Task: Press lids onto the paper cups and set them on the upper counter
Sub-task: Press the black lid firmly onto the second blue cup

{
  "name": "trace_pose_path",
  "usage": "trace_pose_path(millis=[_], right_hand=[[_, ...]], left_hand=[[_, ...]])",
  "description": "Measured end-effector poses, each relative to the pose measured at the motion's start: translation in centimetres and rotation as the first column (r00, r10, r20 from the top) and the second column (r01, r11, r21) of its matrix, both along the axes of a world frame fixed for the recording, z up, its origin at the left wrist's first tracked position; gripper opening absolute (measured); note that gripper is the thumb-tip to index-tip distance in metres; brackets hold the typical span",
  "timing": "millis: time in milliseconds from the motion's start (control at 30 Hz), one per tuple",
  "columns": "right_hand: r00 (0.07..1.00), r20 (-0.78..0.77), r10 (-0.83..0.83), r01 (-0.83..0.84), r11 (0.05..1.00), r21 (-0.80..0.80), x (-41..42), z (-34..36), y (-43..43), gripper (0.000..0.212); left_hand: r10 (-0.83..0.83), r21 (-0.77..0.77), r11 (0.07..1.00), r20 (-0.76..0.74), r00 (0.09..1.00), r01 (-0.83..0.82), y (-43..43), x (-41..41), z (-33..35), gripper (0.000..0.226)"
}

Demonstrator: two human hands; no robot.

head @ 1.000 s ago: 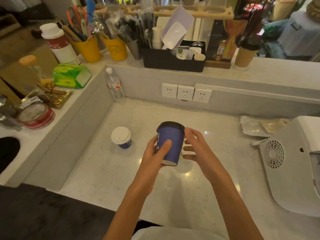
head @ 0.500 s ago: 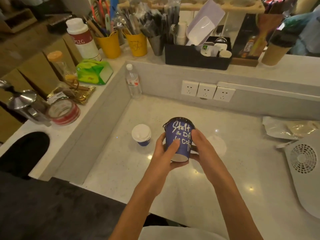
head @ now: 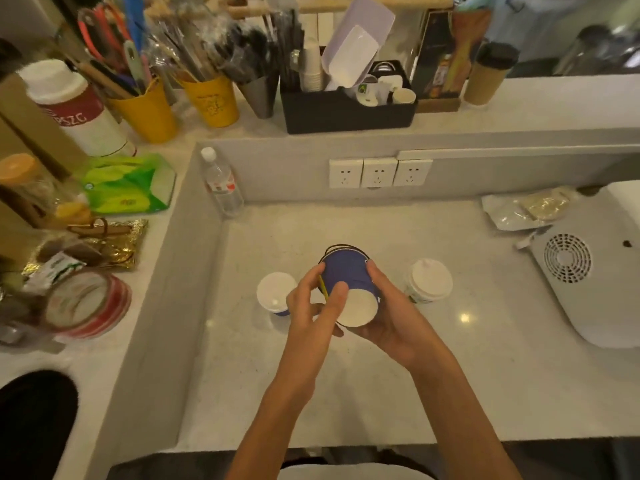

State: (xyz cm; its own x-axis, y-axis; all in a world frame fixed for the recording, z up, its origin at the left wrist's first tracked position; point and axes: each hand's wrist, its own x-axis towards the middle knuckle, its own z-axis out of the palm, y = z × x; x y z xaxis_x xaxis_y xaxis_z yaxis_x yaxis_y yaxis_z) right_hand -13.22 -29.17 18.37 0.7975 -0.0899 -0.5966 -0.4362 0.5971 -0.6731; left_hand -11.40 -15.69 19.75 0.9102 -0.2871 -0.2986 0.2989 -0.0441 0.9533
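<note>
I hold a blue paper cup (head: 348,275) with a black lid above the lower counter, tipped away from me so its white bottom faces the camera. My left hand (head: 313,303) grips its left side and my right hand (head: 388,310) cradles it from the right and below. A small blue cup with a white lid (head: 275,294) stands on the lower counter just left of my hands. Another cup with a white lid (head: 429,280) stands just right of them. The upper counter (head: 536,112) runs along the back, and a brown cup with a black lid (head: 488,76) stands on it.
A water bottle (head: 221,183) stands in the lower counter's back-left corner. A white machine with a fan grille (head: 568,258) fills the right side, foil bags (head: 526,209) behind it. A black organiser box (head: 346,109), yellow utensil pots (head: 211,98) and a green packet (head: 128,185) crowd the upper ledges.
The blue cup has gone from upright to tipped away, its white bottom now facing me. The view shifted, bringing a second white-lidded cup into sight on the right.
</note>
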Motion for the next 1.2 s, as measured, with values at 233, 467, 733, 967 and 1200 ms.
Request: trace_pose_path(millis=[233,467,733,967,1200], right_hand=[[0.998,0.033,-0.047,0.047,0.999,-0.005,1.2,-0.8,1.7,0.052],[0.951,0.303,0.06,0.19,0.661,-0.726,3.7,-0.6,3.1,0.071],[0.826,0.508,0.244,0.306,0.564,-0.767,6.4,-1.5,1.3,0.084],[0.938,0.345,-0.028,0.211,0.836,-0.507,6.5,-0.7,-1.3,0.06],[0.981,0.146,0.128,0.052,0.55,-0.833,6.3,-2.7,-1.9,0.059]], left_hand=[[-0.089,-0.132,0.989,-0.225,0.97,0.06,2.4,2.3,-0.4,0.076],[-0.233,-0.001,0.972,-0.115,0.966,0.234,3.1,5.6,-2.0,0.072],[-0.238,0.083,0.971,0.246,0.94,0.224,1.0,10.1,-2.1,0.086],[-0.364,0.42,0.888,0.397,0.842,0.186,0.5,10.9,-2.9,0.08],[-0.265,0.031,0.962,-0.126,0.956,0.27,-1.5,9.5,-6.6,0.063]])
